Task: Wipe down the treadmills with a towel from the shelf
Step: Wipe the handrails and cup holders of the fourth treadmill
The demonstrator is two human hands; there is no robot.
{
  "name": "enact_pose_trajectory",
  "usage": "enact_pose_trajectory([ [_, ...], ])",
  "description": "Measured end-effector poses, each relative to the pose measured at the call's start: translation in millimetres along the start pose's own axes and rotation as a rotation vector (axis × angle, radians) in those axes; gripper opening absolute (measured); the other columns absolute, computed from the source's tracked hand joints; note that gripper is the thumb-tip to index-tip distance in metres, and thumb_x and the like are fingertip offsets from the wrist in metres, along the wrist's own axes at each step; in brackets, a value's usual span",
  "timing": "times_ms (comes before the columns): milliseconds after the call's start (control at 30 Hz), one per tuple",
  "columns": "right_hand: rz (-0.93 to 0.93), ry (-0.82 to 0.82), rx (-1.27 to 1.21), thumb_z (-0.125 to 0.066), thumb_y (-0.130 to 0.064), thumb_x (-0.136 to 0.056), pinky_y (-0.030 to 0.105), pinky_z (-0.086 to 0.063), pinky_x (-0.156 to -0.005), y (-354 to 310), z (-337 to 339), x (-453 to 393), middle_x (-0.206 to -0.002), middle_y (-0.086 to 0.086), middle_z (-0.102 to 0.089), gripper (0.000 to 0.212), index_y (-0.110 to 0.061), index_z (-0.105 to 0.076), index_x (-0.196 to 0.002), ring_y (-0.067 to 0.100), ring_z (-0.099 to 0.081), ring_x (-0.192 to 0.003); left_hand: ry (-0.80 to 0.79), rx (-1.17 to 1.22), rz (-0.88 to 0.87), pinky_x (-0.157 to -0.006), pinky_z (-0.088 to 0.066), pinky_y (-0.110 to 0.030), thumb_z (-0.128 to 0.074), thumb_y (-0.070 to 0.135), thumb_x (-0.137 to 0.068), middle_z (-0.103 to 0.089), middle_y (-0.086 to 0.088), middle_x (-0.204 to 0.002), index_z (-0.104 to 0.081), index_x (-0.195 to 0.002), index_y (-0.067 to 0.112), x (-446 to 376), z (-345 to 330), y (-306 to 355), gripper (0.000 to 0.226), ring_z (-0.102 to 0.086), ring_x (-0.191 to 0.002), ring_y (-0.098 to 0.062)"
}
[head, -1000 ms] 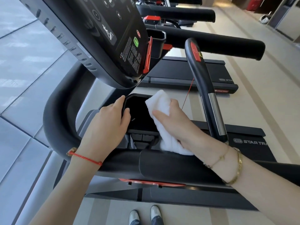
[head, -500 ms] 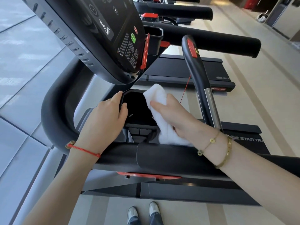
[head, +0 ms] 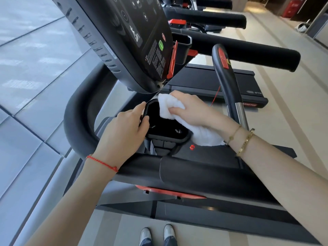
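A black treadmill fills the view, its console tilted overhead and its front handlebar crossing below my wrists. Under the console sits a black cup-holder tray. My left hand grips the tray's left rim, thumb over the edge. My right hand holds a white towel and presses it onto the tray's far right rim; the towel trails back under my wrist.
An upright grip bar with a red button rises just right of my right hand. More treadmills stand in a row beyond, with padded handrails. Pale tiled floor lies left; my shoes show below.
My right hand slid the towel forward and left along the tray's rim, toward the console. The left hand kept its hold on the left rim.
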State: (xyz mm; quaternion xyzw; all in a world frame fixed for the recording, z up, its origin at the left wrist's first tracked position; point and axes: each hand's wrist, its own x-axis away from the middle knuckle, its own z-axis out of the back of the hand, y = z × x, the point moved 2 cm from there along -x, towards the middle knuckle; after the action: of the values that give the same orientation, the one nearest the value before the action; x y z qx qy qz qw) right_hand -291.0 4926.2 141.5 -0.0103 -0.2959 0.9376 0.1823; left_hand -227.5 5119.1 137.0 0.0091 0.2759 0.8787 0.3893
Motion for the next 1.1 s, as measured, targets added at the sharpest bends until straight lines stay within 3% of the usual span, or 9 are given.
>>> enact_pose_trajectory([
  [133,0.149,-0.062,0.182,-0.052,-0.036,-0.097,0.041,-0.043,-0.087,-12.9,1.8,-9.3,-0.114,0.001,-0.062,0.035,-0.028,-0.046,-0.130,0.026,-0.054,-0.107,0.040,0.005,0.006,-0.071,-0.055,-0.045,-0.046,0.032,-0.099,-0.070,0.002,-0.096,-0.055,-0.130,0.024,8.5,2.3,-0.9,0.034,-0.066,-0.084,-0.022],
  [300,0.254,-0.038,0.283,-0.050,-0.039,-0.097,0.046,-0.044,-0.088,-26.8,-4.5,-21.4,-0.120,-0.002,-0.063,0.033,-0.030,-0.047,-0.128,0.030,-0.057,-0.107,0.072,0.013,0.028,-0.073,-0.055,-0.042,-0.047,0.036,-0.098,-0.070,0.007,-0.092,-0.060,-0.124,0.025,13.2,-0.4,-4.2,0.031,-0.067,-0.082,-0.019],
  [500,0.197,0.053,0.304,-0.052,-0.044,-0.094,0.036,-0.034,-0.074,-10.3,-5.4,-18.9,-0.104,0.001,-0.065,0.035,-0.029,-0.049,-0.126,0.031,-0.058,-0.099,0.080,0.057,0.040,-0.078,-0.056,-0.042,-0.047,0.038,-0.097,-0.070,0.008,-0.094,-0.058,-0.130,0.028,13.1,-1.3,-7.5,0.036,-0.067,-0.086,-0.018],
  [633,0.074,0.052,0.229,-0.053,-0.044,-0.093,0.027,-0.030,-0.059,12.3,1.0,-5.9,-0.080,-0.015,-0.050,0.029,-0.026,-0.051,-0.115,0.020,-0.050,-0.086,0.071,0.067,0.051,-0.080,-0.056,-0.042,-0.046,0.038,-0.097,-0.069,0.008,-0.090,-0.057,-0.131,0.028,11.5,-3.0,-8.8,0.037,-0.067,-0.085,-0.020],
  [700,0.069,0.018,0.181,-0.055,-0.041,-0.092,0.024,-0.031,-0.059,9.2,2.0,-10.1,-0.087,-0.008,-0.055,0.029,-0.021,-0.052,-0.112,0.020,-0.052,-0.088,0.072,0.062,0.045,-0.079,-0.056,-0.043,-0.045,0.038,-0.097,-0.069,0.007,-0.090,-0.057,-0.131,0.027,11.1,-3.9,-8.3,0.037,-0.067,-0.084,-0.020],
  [767,0.111,-0.021,0.202,-0.057,-0.039,-0.091,0.029,-0.036,-0.063,-2.1,0.5,-18.7,-0.092,0.000,-0.060,0.028,-0.016,-0.053,-0.108,0.023,-0.054,-0.091,0.076,0.054,0.048,-0.078,-0.056,-0.043,-0.046,0.037,-0.097,-0.069,0.006,-0.090,-0.057,-0.130,0.027,10.9,-4.3,-8.0,0.037,-0.067,-0.083,-0.020],
  [867,0.132,-0.002,0.250,-0.057,-0.042,-0.089,0.037,-0.036,-0.067,-11.9,-4.8,-23.1,-0.086,-0.002,-0.058,0.023,-0.023,-0.047,-0.097,0.027,-0.055,-0.088,0.074,0.059,0.051,-0.075,-0.057,-0.043,-0.047,0.036,-0.097,-0.069,0.006,-0.087,-0.057,-0.130,0.025,10.9,-5.3,-8.3,0.036,-0.067,-0.078,-0.018],
  [1033,-0.013,0.154,0.078,-0.059,-0.038,-0.090,0.024,-0.026,-0.057,-2.2,-10.3,-3.8,-0.077,-0.013,-0.052,0.016,-0.029,-0.046,-0.092,0.018,-0.047,-0.079,0.066,0.058,0.022,-0.074,-0.057,-0.036,-0.050,0.031,-0.097,-0.070,0.007,-0.095,-0.059,-0.129,0.022,7.8,-4.2,-9.2,0.034,-0.066,-0.076,-0.011],
  [1100,-0.120,0.174,-0.036,-0.057,-0.034,-0.091,0.022,-0.026,-0.056,3.9,-12.9,6.2,-0.084,-0.013,-0.051,0.016,-0.029,-0.046,-0.102,0.018,-0.047,-0.084,0.051,0.057,0.012,-0.074,-0.056,-0.032,-0.049,0.031,-0.096,-0.070,0.008,-0.100,-0.058,-0.130,0.022,4.9,-4.0,-11.1,0.036,-0.064,-0.077,-0.007],
])
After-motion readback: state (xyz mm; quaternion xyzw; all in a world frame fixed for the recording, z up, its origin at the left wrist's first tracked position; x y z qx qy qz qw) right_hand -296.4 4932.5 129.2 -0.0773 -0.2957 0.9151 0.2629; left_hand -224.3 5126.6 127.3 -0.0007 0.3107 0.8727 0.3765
